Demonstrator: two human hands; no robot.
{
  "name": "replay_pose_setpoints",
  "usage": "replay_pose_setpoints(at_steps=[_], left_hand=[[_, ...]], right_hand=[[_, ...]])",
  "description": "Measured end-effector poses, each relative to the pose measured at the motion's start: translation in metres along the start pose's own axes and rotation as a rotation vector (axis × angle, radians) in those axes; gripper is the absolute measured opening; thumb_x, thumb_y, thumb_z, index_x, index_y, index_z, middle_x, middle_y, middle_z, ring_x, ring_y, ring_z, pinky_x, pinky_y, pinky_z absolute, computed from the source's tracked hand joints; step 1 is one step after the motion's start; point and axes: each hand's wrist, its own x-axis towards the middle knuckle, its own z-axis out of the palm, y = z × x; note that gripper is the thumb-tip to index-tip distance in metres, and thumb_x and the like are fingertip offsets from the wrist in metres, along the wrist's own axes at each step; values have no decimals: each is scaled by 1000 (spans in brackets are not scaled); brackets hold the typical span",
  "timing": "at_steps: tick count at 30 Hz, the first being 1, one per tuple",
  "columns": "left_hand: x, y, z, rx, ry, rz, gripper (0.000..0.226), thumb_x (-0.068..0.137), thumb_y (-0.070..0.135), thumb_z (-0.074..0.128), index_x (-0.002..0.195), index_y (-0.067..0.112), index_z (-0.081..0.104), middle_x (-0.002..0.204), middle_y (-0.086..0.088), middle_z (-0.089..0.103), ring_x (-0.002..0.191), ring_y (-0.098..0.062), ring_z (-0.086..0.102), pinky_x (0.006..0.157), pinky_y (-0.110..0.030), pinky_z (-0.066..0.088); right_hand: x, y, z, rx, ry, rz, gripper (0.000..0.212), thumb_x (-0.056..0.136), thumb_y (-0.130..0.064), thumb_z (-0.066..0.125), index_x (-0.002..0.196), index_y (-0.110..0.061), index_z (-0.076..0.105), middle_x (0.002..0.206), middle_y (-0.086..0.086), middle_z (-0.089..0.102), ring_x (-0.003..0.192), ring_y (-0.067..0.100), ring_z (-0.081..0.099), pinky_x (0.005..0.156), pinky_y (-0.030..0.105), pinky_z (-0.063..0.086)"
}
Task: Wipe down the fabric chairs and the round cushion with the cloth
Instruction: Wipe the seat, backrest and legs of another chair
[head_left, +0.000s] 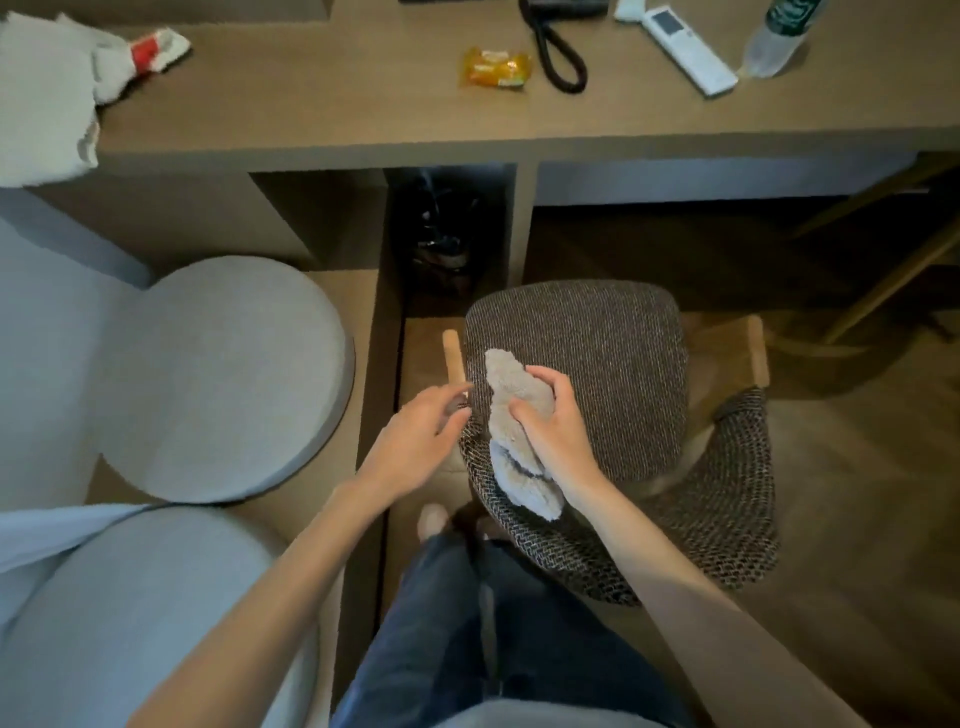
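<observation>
Person stands behind the woven chair (618, 364), looking down on it. Right hand (553, 415) is over the left part of the chair's seat, fingers and thumb curled tight round a bunched beige cloth (511, 384). One end of the cloth sticks forward onto the seat, and the other hangs back over the chair's curved backrest (675, 535).

Left hand (421, 431) is just off the chair's left edge by its wooden armrest (453, 358). Its fingers are loose and spread and hold nothing. They're blurred, so can't tell if they touch the chair.

Round cushion (223, 374), pale grey, lies left of the chair, apart from it. A grey upholstered chair (130, 597) is left of and nearer than the woven chair.

Desk (322, 119) runs beyond the chair. On it, beyond the chair, are an orange snack packet (496, 67), a coiled phone cord (558, 57), a white remote (685, 49) and a plastic bottle (774, 41). A white towel (47, 93) is far left of the chair.
</observation>
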Motion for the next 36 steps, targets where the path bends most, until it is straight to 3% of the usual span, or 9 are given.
replay_pose_setpoints(at_steps=[4, 7, 12, 16, 22, 25, 28, 34, 36], left_hand=[[46, 6, 7, 89, -150, 138, 42, 101, 24, 46, 142, 18, 44, 135, -2, 54, 123, -15, 50, 104, -30, 39], [77, 9, 17, 166, -287, 265, 42, 101, 25, 46, 143, 19, 43, 136, -3, 53, 124, -16, 50, 104, -31, 40], [108, 10, 42, 307, -570, 501, 42, 101, 25, 45, 142, 18, 43, 134, -4, 54, 123, -19, 51, 102, -33, 41], [104, 11, 65, 357, -743, 661, 41, 102, 27, 43, 142, 18, 44, 136, -4, 51, 126, -20, 48, 103, -34, 39], [58, 6, 95, 283, -877, 785, 48, 102, 38, 38, 147, 22, 35, 150, 1, 35, 139, -15, 30, 114, -29, 26], [37, -6, 116, 293, -855, 845, 55, 99, 47, 38, 150, 28, 28, 155, 8, 26, 142, -10, 21, 115, -26, 18], [26, -22, 140, 309, -754, 973, 66, 94, 60, 33, 150, 25, 29, 151, 7, 33, 137, -9, 31, 112, -31, 31], [19, -62, 173, 59, -486, 994, 64, 92, 60, 36, 144, 22, 40, 137, 18, 44, 124, 7, 39, 95, -8, 31], [20, -73, 185, 13, -352, 1033, 64, 93, 64, 33, 139, 21, 45, 130, 14, 52, 116, 3, 48, 88, -7, 34]], right_hand=[[11, 13, -12, 76, 159, 127, 39, 92, -15, 60, 129, -21, 47, 125, -3, 51, 114, 12, 51, 94, 27, 43], [15, 22, -20, 104, 328, 209, 38, 93, -16, 59, 128, -20, 46, 122, -4, 49, 114, 12, 49, 92, 25, 39], [-10, 34, -20, 118, 727, 174, 32, 90, -13, 61, 120, -21, 51, 116, -3, 54, 102, 5, 51, 78, 2, 36], [-48, 43, -9, 2, 1028, 224, 36, 88, -15, 59, 123, -22, 54, 120, -4, 51, 97, -2, 47, 77, -2, 34], [-106, 80, 24, 2, 1336, 278, 34, 89, -17, 62, 122, -18, 55, 117, -2, 55, 107, 7, 52, 92, 21, 42], [-121, 102, 35, 44, 1412, 208, 32, 90, -19, 60, 121, -22, 53, 117, -1, 57, 107, 8, 56, 91, 29, 51], [-124, 121, 41, -20, 1470, 51, 35, 87, -20, 59, 119, -29, 50, 123, 3, 58, 113, 12, 56, 93, 29, 51], [-117, 157, 47, -54, 1614, -250, 28, 86, -11, 57, 113, -13, 53, 114, 9, 58, 108, 19, 58, 92, 38, 50], [-111, 166, 45, -73, 1627, -326, 26, 85, -10, 57, 111, -13, 53, 111, 12, 58, 104, 22, 59, 90, 38, 51]])
